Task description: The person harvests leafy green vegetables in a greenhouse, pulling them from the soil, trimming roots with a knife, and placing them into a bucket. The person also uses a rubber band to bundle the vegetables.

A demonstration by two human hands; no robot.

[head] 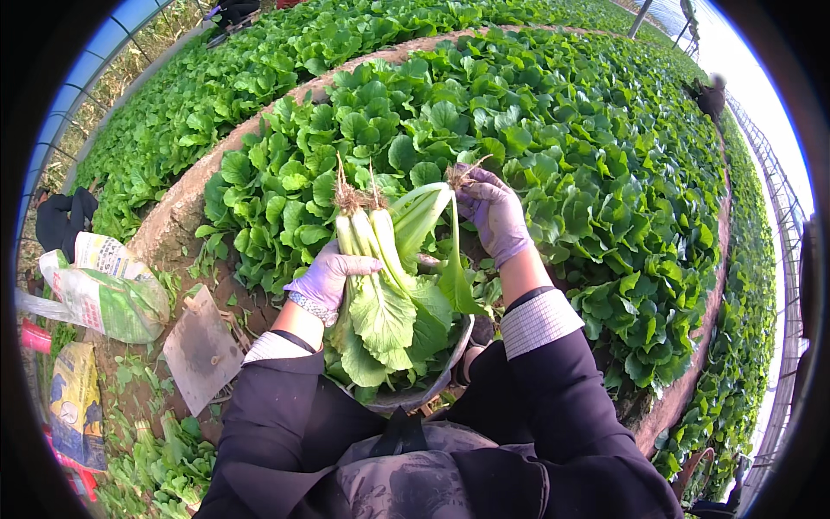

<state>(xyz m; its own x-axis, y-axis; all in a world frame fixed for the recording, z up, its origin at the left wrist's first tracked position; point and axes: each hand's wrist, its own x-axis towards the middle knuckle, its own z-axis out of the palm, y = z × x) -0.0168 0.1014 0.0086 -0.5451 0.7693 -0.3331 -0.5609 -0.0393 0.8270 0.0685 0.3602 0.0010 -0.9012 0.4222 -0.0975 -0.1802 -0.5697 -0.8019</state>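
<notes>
Both hands wear thin purple gloves. My left hand [332,277] is closed around a bunch of leafy green plants [382,311], whose pale stems and brown roots point away from me. To the right, my right hand [491,211] grips another leafy plant [425,214] by its root end, its stems drooping towards the bunch. Below the hands, between my knees, sits a round basin [454,360] with green leaves in it, partly hidden by the bunch.
Dense leafy crop [551,130] grows ahead and right, bordered by a soil ridge [188,188]. At left lie a square board [202,350], printed sacks [113,292] and harvested greens [165,460]. A person [710,97] is far right; another dark-clothed person [237,12] is far left.
</notes>
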